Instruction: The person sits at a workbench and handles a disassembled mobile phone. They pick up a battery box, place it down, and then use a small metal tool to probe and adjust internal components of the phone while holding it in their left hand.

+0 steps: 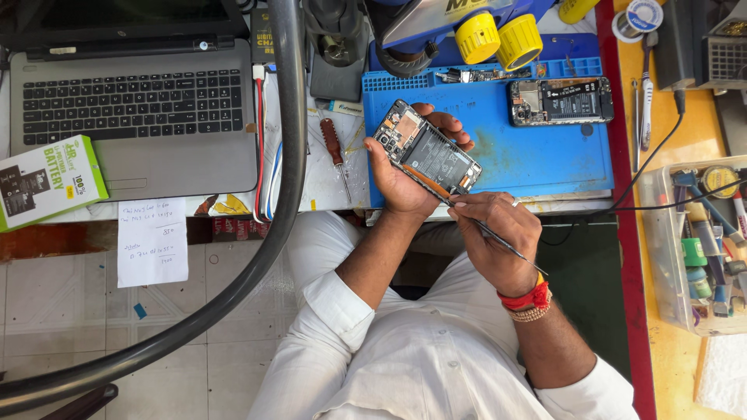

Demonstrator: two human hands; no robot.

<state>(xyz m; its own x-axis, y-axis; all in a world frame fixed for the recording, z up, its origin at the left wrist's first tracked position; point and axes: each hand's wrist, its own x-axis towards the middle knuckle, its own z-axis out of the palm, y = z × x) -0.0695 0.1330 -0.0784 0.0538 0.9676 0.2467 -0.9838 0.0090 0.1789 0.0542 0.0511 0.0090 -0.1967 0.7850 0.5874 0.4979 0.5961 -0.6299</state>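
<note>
White-sleeved left hand (402,183) cradles opened black smartphone (427,149) at frame centre, tilted for access; thin metal probe (498,239) is pinched by right hand (496,237).

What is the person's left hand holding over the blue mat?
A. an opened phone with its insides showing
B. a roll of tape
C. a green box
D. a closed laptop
A: the left hand grips an opened phone with its battery and circuit board exposed, above the blue mat, while the right hand brings a thin metal tool to the phone's edge.
</note>
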